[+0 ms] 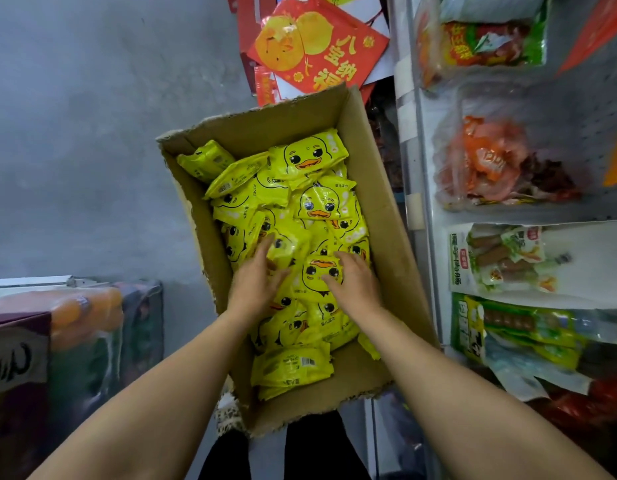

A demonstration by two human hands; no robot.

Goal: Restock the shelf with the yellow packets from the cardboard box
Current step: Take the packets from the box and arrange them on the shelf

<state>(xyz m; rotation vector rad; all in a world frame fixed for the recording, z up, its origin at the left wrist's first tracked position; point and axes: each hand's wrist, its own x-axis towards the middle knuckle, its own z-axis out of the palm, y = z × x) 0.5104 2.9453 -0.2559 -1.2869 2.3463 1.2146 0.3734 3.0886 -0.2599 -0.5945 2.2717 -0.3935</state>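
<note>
yellow packets (312,157): glossy plastic film | cardboard box (386,202): matt brown card, torn rough rim | floor (92,133): matt grey

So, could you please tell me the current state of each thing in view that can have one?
cardboard box: open at the top, holding many packets.
yellow packets: sealed, piled loosely in the box, some face up, some face down.
left hand: fingers spread, resting on the packets.
right hand: fingers spread, resting on a duck-face packet.
shelf: stocked with other bagged snacks; no yellow packets seen on it.
</note>
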